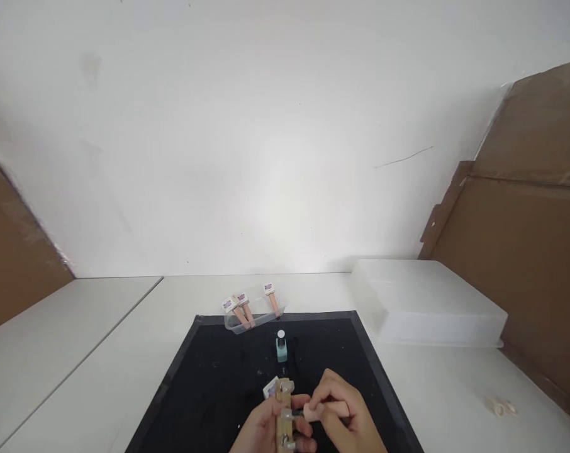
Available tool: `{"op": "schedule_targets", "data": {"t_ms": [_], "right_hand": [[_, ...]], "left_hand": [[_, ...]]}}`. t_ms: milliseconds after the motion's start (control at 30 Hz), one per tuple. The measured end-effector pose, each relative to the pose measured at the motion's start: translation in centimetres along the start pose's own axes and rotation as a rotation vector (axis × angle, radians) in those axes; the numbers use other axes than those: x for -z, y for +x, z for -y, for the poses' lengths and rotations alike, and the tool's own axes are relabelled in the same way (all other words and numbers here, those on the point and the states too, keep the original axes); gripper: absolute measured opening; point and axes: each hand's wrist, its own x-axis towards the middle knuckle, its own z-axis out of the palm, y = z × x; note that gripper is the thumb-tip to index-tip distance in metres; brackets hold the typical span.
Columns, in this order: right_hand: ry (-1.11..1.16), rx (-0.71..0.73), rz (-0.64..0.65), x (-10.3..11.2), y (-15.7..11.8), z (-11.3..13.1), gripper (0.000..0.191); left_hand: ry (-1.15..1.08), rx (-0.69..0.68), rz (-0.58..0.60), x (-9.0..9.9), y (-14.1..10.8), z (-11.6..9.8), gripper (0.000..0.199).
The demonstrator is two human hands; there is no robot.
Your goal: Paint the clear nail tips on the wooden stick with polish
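My left hand grips a narrow wooden strip upright at the bottom of the head view. Several clear, shiny pieces stick out along this strip. In my right hand, the fingers pinch a pale pink handle. Its thin dark end points left and meets the middle clear piece; I cannot tell whether it is a brush. A white card with purple print shows beside the top of the strip. Beyond my hands a teal nail polish bottle with a dark, white-topped cap stands on the black mat.
A clear plastic tray at the mat's far edge holds several pink sticks with white printed labels. On the right are a large translucent bin and small beige rings. Cardboard panels flank the white table.
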Motion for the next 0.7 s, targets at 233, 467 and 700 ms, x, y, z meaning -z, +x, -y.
{"op": "schedule_targets", "data": {"t_ms": [233, 467, 700], "right_hand": [[0.080, 0.071, 0.032, -0.2, -0.4, 0.1, 0.013], [0.016, 0.161, 0.034, -1.0, -0.5, -1.1, 0.023], [-0.105, 0.166, 0.042, -0.3, -0.4, -0.7, 0.020]], "left_hand": [[0.000, -0.007, 0.025, 0.4, 0.5, -0.1, 0.023], [-0.032, 0.021, 0.160, 1.7, 1.6, 0.4, 0.025], [-0.037, 0.042, 0.048, 1.5, 1.4, 0.3, 0.025]]}}
